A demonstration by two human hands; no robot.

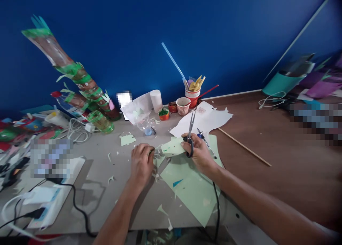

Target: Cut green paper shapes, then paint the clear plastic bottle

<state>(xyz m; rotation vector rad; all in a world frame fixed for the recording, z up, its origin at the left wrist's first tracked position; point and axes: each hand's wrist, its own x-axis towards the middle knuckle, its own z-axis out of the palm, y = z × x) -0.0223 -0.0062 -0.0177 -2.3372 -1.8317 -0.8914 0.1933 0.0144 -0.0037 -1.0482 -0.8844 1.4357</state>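
My right hand (201, 154) is closed around dark-handled scissors (190, 138), blades pointing up and away. Its thumb and fingers also pinch a pale green piece of paper (172, 148) with small dark marks. My left hand (142, 163) is closed near the paper's left end, fingertips pressed together; what they hold, if anything, is too small to make out. Below both hands lie larger pale green sheets (192, 195), with small offcuts (162, 210) scattered around. A blue pen (207, 143) lies beside my right hand.
A tall brown-and-green plastic bottle model (85, 81) leans at the left. Paint cups (163, 113) and a cup of plastic cutlery (192, 95) stand by the blue wall. A wooden stick (244, 147) lies right, a power strip (57, 193) and cables left.
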